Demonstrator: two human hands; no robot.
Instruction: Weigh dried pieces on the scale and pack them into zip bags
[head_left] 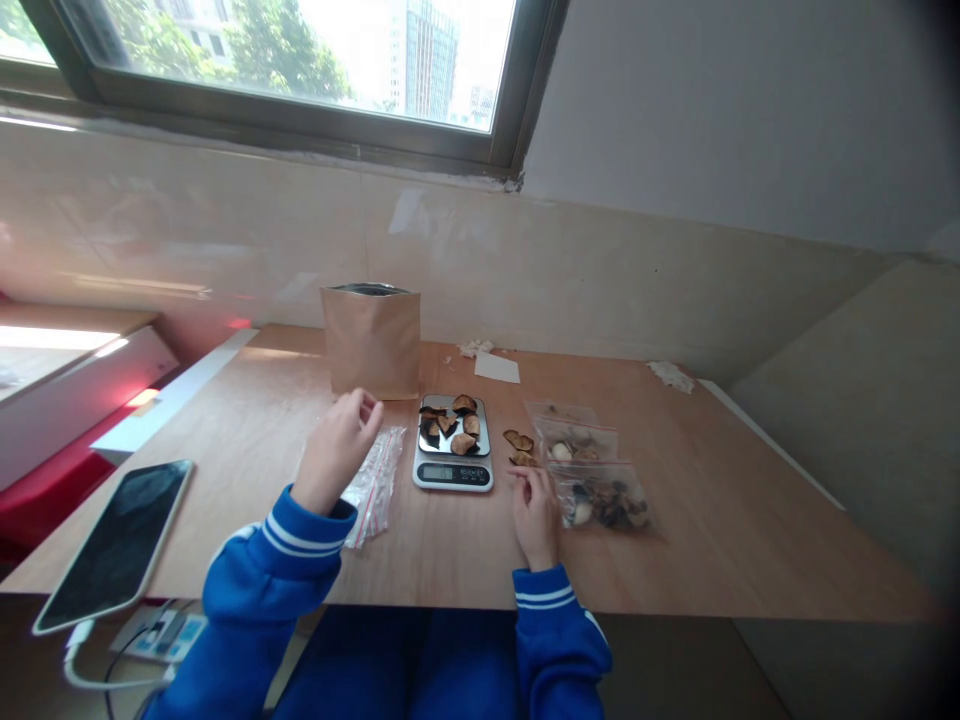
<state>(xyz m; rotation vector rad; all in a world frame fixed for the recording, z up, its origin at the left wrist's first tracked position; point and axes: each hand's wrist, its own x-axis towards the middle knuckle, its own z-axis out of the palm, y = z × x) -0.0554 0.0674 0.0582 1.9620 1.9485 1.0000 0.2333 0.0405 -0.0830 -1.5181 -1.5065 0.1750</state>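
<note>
My left hand (341,445) hovers over a stack of clear zip bags (375,490), in front of the brown paper pouch (373,345). Its fingers are loosely curled, and nothing shows in them. A white digital kitchen scale (453,480) stands between my hands, bearing several dark-edged dried slices, possibly mushroom (463,443). The digits on its display are too small to read surely. My right hand (535,512) rests low over the table, right of the scale, fingers somewhat spread. Its fingertips are at the nearer of two loose dried slices (518,440); whether they touch cannot be told.
Filled zip bags (607,500) lie right of my right hand. A white card (496,368) and crumpled tissue (476,348) are at the back, more tissue (671,376) at back right. A tablet (116,545) with a white cable lies at the left edge. The window wall borders the table.
</note>
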